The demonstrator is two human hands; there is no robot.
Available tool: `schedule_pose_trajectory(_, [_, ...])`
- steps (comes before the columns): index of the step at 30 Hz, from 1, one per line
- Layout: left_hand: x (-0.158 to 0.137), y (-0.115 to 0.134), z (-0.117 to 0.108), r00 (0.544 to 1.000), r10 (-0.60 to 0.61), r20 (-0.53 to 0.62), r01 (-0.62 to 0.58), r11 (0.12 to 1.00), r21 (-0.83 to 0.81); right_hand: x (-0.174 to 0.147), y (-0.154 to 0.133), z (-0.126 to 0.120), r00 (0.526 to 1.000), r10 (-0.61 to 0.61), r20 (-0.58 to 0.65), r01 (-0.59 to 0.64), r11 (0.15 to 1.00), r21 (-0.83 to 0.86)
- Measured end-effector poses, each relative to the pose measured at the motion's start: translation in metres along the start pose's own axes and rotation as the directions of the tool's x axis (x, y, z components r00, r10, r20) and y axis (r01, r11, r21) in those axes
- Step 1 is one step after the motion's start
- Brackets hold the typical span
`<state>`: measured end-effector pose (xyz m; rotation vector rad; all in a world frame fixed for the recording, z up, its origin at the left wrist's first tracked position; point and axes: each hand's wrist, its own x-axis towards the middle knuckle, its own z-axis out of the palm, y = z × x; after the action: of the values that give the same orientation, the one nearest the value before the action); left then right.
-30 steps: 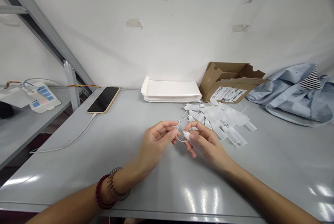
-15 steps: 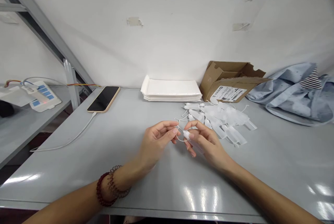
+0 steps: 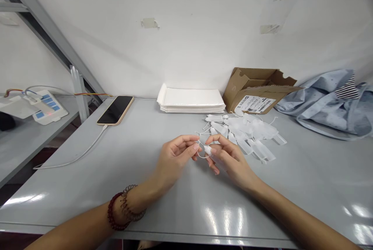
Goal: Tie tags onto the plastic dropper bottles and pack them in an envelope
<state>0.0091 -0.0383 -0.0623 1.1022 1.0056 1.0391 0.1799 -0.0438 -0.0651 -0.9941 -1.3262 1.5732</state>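
My right hand point(image 3: 229, 158) is closed around a small needle-tip bottle point(image 3: 208, 150), translucent with a white neck; the fingers hide most of its body. From the neck a thin metal tip points up and left, and a thin white strap point(image 3: 203, 157) curves below it. My left hand point(image 3: 182, 154) faces it, thumb and forefinger pinched at the far end of the tip and strap. What exactly sits between those fingertips is too small to make out. Just beyond my right hand lies a loose pile of similar translucent bottles point(image 3: 244, 131), several with white straps.
A stack of white padded envelopes point(image 3: 192, 100) lies against the wall. Beside it stands an open cardboard box point(image 3: 259, 90), with a light blue cloth point(image 3: 329, 106) further right. At left are a phone point(image 3: 115, 111), its white cable point(image 3: 87, 150) and a power strip point(image 3: 52, 106).
Hardly anything differs. Both hands keep the same grip in the same place, and the view has shifted very slightly.
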Motion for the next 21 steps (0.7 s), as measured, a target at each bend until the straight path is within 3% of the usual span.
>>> schedule_pose_trajectory(7, [-0.0045,-0.0012,0.0027,0.994,0.065,-0.084,-0.055,0.992,0.115,-0.0009,0.0007,0.0057,1.000,0.013,-0.025,-0.013,1.000,-0.001])
schedule_pose_trajectory(21, [-0.0081,-0.0038,0.0050,0.988,0.108,-0.111,-0.088,0.981,0.172,-0.0031,0.0013,0.0079,0.999,0.002,-0.054,-0.005,0.999,-0.045])
